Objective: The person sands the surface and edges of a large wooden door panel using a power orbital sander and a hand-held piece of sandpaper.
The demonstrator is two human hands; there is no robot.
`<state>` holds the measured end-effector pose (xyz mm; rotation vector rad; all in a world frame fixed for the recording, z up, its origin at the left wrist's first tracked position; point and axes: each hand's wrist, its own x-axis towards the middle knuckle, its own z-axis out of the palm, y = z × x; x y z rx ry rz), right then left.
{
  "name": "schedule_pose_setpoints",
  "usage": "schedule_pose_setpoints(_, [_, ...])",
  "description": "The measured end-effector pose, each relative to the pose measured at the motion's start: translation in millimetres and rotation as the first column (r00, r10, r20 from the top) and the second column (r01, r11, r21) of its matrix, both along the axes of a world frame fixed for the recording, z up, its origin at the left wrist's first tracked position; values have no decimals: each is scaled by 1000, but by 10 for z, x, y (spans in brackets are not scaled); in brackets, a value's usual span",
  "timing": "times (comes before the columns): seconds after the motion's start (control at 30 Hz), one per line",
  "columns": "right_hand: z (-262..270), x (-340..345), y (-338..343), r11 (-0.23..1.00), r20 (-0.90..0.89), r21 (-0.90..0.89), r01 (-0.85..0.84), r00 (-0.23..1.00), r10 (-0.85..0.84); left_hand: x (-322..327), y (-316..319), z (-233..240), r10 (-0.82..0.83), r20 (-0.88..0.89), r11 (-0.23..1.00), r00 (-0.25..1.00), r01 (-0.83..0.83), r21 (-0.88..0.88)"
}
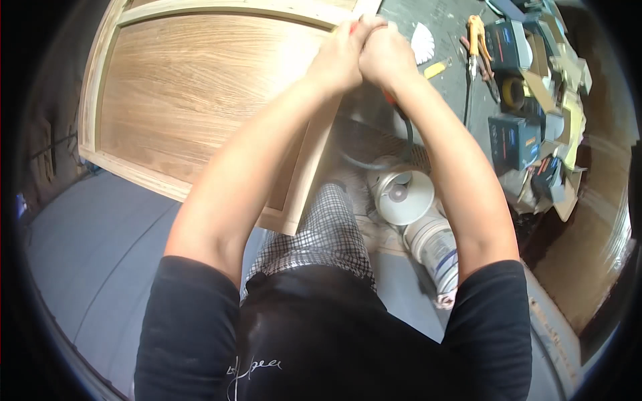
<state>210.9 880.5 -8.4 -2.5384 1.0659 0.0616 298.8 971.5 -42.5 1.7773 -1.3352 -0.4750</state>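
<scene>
A wooden frame-and-panel door (200, 95) lies before me, slanting up to the left, its near corner by my legs. Over its upper right edge my two hands meet, fingers curled. My left hand (338, 62) is on the wood side, and my right hand (386, 57) presses against it. Both are closed around a corded tool (389, 96); only bits of red and orange show, so its kind is hidden. A dark cord (409, 133) runs down from it beneath my right forearm.
On the grey surface (449, 30) at right lie a yellow utility knife (436, 68), a white scalloped piece (423, 44), a yellow air blow gun (474, 37) and red-handled pliers (486, 70). Dark cardboard boxes (514, 140) line the far right. White round containers (405, 196) stand below.
</scene>
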Motion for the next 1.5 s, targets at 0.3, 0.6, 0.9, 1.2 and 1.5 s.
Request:
schedule_pose_setpoints(0.3, [93, 56, 176, 880, 65, -116, -460, 881, 469, -385, 1291, 184, 254, -61, 964, 965, -248, 92])
schedule_pose_setpoints(0.6, [783, 1576, 712, 661, -630, 391, -640, 337, 699, -974, 3148, 101, 463, -210, 857, 861, -374, 355])
schedule_pose_setpoints(0.9, [315, 2014, 2013, 471, -601, 769, -433, -238, 763, -399, 4403, 185, 910, -30, 413, 413, -902, 127])
schedule_pose_setpoints(1.2, [-31, 1687, 3153, 237, -376, 900, -366, -376, 847, -247, 4914, -209, 985, -74, 166, 155, -967, 193])
schedule_pose_setpoints(1.5, [3, 1818, 2763, 340, -474, 856, -389, -326, 818, 367, 4310, -826, 976, -215, 1, -37, -985, 175])
